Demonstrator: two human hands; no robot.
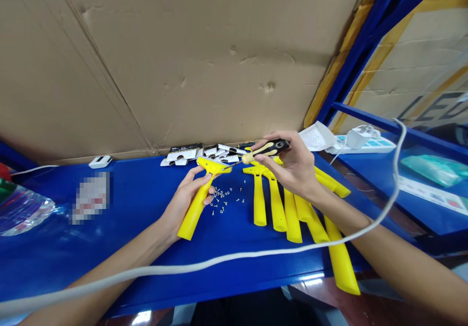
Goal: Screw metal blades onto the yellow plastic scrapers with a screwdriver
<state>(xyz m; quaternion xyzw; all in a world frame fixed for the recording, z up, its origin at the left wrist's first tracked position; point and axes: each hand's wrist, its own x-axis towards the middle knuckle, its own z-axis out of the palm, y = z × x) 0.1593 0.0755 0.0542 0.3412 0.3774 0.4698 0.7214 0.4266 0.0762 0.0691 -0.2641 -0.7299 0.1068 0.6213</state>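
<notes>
My left hand (190,193) is wrapped round a yellow plastic scraper handle (193,213), its wide head tilted up and to the right. In my right hand (294,165) is a screwdriver (266,151) with a black and cream grip. Its shaft points down to the left, and the tip meets the right part of the scraper's head; whether a screw sits there is too small to tell. Small loose screws and nuts (221,194) lie scattered on the blue table just right of my left hand. Several more yellow scraper handles (259,199) lie under and beside my right forearm.
Black and white packets (183,153) are piled against the cardboard wall (204,63). A white cable (226,258) crosses in front of both forearms. On the left are a plastic bottle (27,209) and a small white device (100,162); a power strip (369,144) lies at right.
</notes>
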